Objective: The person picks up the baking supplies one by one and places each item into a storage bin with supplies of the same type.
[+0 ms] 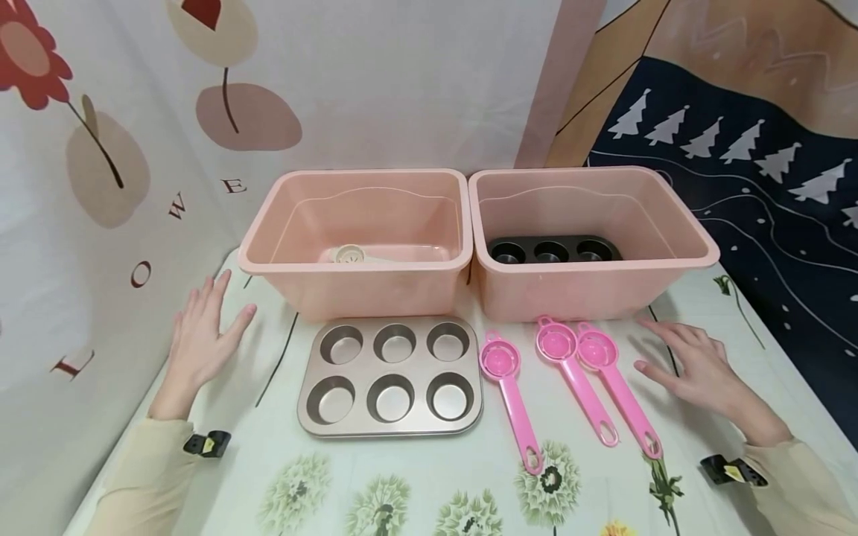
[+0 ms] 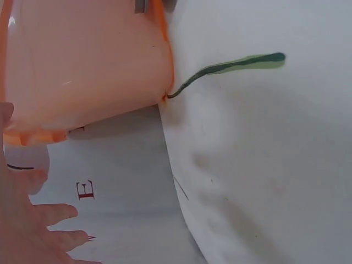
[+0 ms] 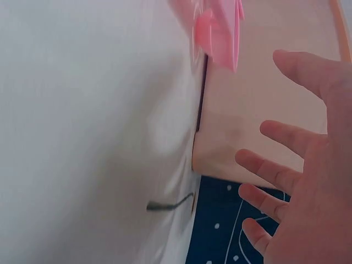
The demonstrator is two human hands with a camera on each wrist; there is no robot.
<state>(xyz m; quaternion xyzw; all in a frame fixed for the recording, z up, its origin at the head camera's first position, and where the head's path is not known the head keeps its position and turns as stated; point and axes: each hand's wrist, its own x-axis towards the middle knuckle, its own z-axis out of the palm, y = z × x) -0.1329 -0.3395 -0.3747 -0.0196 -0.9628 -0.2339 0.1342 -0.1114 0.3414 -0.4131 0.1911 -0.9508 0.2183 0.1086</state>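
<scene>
My left hand (image 1: 199,335) is at the left of the table with its fingers spread, holding nothing, left of the metal muffin tin (image 1: 391,377). On the other side, my right hand (image 1: 693,368) has its fingers extended and holds nothing. Nearest to it lies a pink long-handled egg separator (image 1: 620,383). A second pink egg separator (image 1: 576,380) lies close beside that one, and a third egg separator (image 1: 512,402) lies by the tin's right edge. The right wrist view shows the spread fingers (image 3: 269,168) in front of a pink bin's wall.
Two pink bins stand side by side behind the tin. The left bin (image 1: 375,294) holds a whitish strainer-like utensil (image 1: 350,254); the right bin (image 1: 590,294) holds a black muffin tin (image 1: 553,250). Patterned cloth (image 1: 402,89) hangs behind them and along the left side.
</scene>
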